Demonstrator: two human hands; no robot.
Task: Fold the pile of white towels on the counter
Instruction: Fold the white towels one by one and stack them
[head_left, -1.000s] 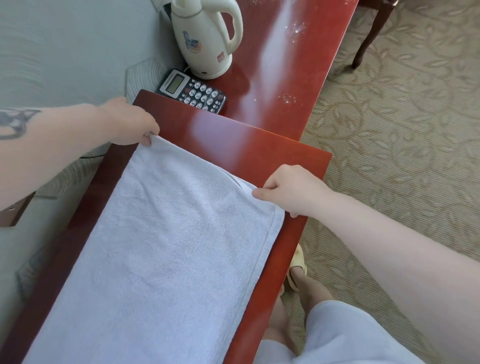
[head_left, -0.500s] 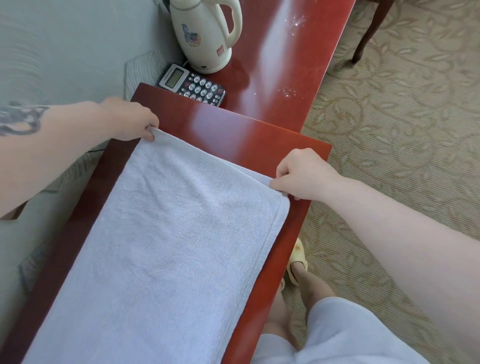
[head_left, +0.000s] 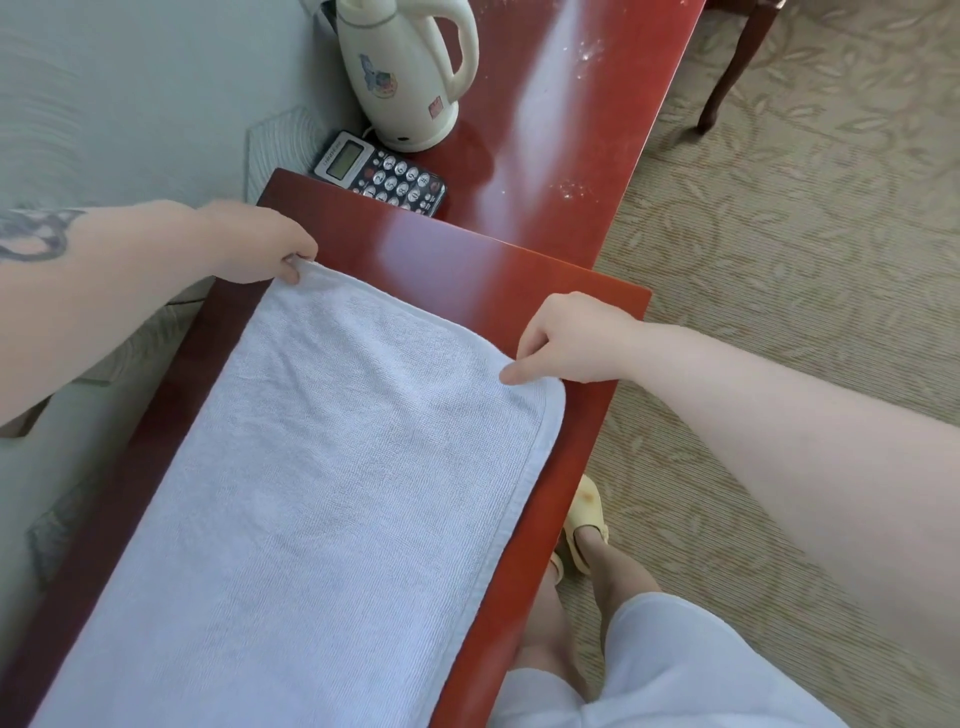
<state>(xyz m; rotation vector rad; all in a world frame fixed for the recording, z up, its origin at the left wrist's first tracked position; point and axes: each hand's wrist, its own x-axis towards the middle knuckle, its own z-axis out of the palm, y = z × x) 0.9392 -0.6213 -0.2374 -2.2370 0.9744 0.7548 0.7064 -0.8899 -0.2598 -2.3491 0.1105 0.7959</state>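
At the far end of the towel my two hands hold its corners. My left hand pinches the far left corner between curled fingers and thumb; my right hand grips the far right corner, thumb laid flat on top of the cloth and fingers curled at its edge. Between the hands the hemmed short edge runs slightly slack. From them the towel stretches back toward me, a long white terry rectangle with rounded corners and a looped nap, lying flat on the counter. Its long axis follows the counter's length, running from lower left to the hands. The counter is glossy red-brown wood with a pale glare streak. Beyond my left hand lies a dark calculator with round keys, and past it stands a smooth cream plastic kettle. Right of my right arm is patterned beige carpet.
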